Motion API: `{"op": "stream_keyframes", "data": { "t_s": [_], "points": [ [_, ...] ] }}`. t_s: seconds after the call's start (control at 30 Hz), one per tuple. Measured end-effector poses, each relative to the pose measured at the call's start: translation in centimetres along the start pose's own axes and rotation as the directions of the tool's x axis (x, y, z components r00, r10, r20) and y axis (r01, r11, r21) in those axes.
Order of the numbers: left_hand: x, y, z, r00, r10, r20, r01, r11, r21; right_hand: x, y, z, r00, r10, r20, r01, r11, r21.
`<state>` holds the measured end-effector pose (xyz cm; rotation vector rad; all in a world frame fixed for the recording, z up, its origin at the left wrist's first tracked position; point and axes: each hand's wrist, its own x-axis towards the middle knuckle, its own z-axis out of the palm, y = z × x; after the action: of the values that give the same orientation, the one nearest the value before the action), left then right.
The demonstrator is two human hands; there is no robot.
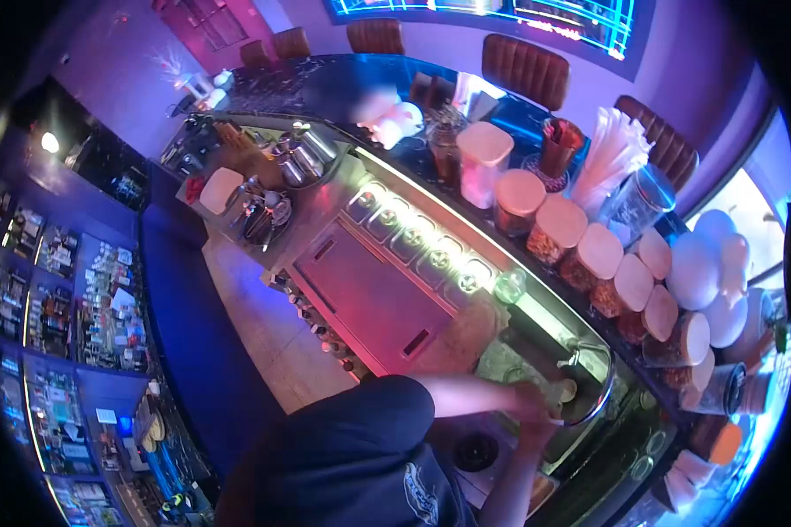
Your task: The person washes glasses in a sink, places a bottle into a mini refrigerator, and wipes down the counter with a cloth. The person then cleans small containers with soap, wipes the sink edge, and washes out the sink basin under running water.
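Both of my hands meet over the sink (571, 448), close to the end of the curved metal faucet (608, 386). My left hand (527, 403) comes in from the left and overlaps my right hand (539, 429), which reaches up from below. Their fingers are smeared and partly hidden, so whether they hold anything does not show. Just beyond them a small round, pale cup-like thing (569, 389) sits in the basin. Ice-like clear material (505, 362) lies in the bin on the left of the hands.
Lidded jars (556, 230) line the counter ledge on the right, with straws (615, 145) behind. A row of lit metal containers (413, 235) borders a flat metal worktop (373, 294). Steel shakers (301, 158) and bar tools (264, 211) stand at the far end. Bottle shelves (110, 294) fill the left.
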<state>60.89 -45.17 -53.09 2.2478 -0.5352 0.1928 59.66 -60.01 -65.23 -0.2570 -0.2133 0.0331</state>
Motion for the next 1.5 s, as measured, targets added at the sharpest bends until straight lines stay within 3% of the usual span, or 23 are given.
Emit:
{"op": "stream_keyframes", "data": {
  "t_s": [0.03,0.1,0.13,0.23,0.3,0.33,0.47,0.5,0.63,0.67,0.83,0.9,0.97,1.07,1.13,1.2,1.23,1.27,1.3,1.33,1.47,1.5],
  "points": [
    [0.8,1.8,1.0,0.957,-0.034,-0.290,0.001,0.993,-0.114,0.5,0.6,0.6,0.998,0.058,-0.023,-0.059,0.998,-0.016],
    [0.3,1.7,4.9,0.967,-0.247,-0.061,0.253,0.958,0.138,1.2,-0.1,2.2,0.983,0.163,-0.087,-0.169,0.984,-0.065],
    [0.9,0.0,8.9,0.942,-0.300,0.150,0.264,0.938,0.223,1.4,-0.7,3.3,0.970,0.206,-0.126,-0.218,0.972,-0.090],
    [1.1,2.4,6.6,0.948,-0.293,0.121,0.267,0.945,0.191,1.1,-3.1,5.5,0.913,0.310,-0.265,-0.357,0.921,-0.154],
    [1.6,3.1,5.8,0.924,-0.313,0.221,0.288,0.947,0.139,0.9,-4.7,6.1,0.859,0.366,-0.358,-0.449,0.875,-0.181],
    [1.8,4.0,5.8,0.925,-0.305,0.227,0.281,0.951,0.132,0.6,-5.1,5.6,0.861,0.356,-0.363,-0.442,0.877,-0.187],
    [2.6,7.2,8.2,0.718,-0.683,0.131,0.669,0.730,0.143,-1.0,-5.8,-2.5,0.884,0.429,-0.188,-0.457,0.877,-0.149],
    [2.6,7.3,8.8,0.719,-0.682,0.135,0.667,0.731,0.141,-1.3,-5.5,-3.1,0.884,0.426,-0.192,-0.455,0.878,-0.150],
    [1.7,7.1,10.9,0.634,-0.772,-0.040,0.768,0.635,-0.081,-2.6,-4.7,-4.5,0.723,0.324,-0.610,-0.429,0.903,-0.030],
    [1.6,6.9,11.0,0.638,-0.769,-0.036,0.765,0.639,-0.084,-2.4,-5.0,-3.3,0.725,0.317,-0.612,-0.425,0.905,-0.035],
    [0.6,3.1,5.6,0.869,-0.421,0.261,0.458,0.883,-0.104,-0.1,-4.2,2.9,0.698,0.438,-0.567,-0.518,0.855,0.022],
    [0.1,1.5,4.3,0.884,-0.334,0.326,0.389,0.913,-0.122,-0.5,-5.0,4.7,0.681,0.481,-0.552,-0.549,0.834,0.050],
    [-0.5,-0.5,4.0,0.877,-0.132,0.462,0.265,0.935,-0.236,0.3,-5.2,7.9,0.666,0.518,-0.537,-0.575,0.815,0.073],
    [-0.6,0.7,3.9,0.871,-0.127,0.474,0.279,0.923,-0.266,1.8,-3.7,12.1,0.664,0.353,-0.659,-0.481,0.877,-0.016],
    [0.7,4.2,2.1,0.783,-0.495,0.376,0.531,0.848,0.010,1.8,-3.0,12.5,0.712,0.340,-0.615,-0.456,0.889,-0.036],
    [2.2,5.9,3.5,0.670,-0.707,0.227,0.730,0.683,-0.029,1.6,-2.4,12.9,0.760,0.337,-0.556,-0.435,0.899,-0.050],
    [3.3,1.5,7.2,0.667,-0.708,0.233,0.733,0.679,-0.036,1.6,-2.1,13.3,0.779,0.340,-0.527,-0.431,0.901,-0.055],
    [2.7,-2.2,11.4,0.677,-0.736,-0.016,0.716,0.663,-0.216,1.4,-1.9,13.5,0.795,0.346,-0.499,-0.429,0.901,-0.058],
    [-1.4,-0.2,20.9,0.609,-0.749,-0.259,0.649,0.659,-0.380,1.4,-1.7,13.9,0.810,0.352,-0.469,-0.426,0.903,-0.059],
    [-0.9,1.9,17.6,0.606,-0.754,-0.253,0.653,0.654,-0.383,1.2,-1.6,13.9,0.826,0.355,-0.438,-0.421,0.905,-0.060],
    [4.3,10.1,-1.4,0.654,-0.755,0.040,0.753,0.645,-0.133,0.8,-1.3,13.5,0.890,0.350,-0.292,-0.385,0.921,-0.068],
    [4.3,8.9,-1.6,0.655,-0.755,0.044,0.752,0.645,-0.136,0.9,-1.8,13.2,0.890,0.348,-0.295,-0.384,0.921,-0.071]
  ]
}}
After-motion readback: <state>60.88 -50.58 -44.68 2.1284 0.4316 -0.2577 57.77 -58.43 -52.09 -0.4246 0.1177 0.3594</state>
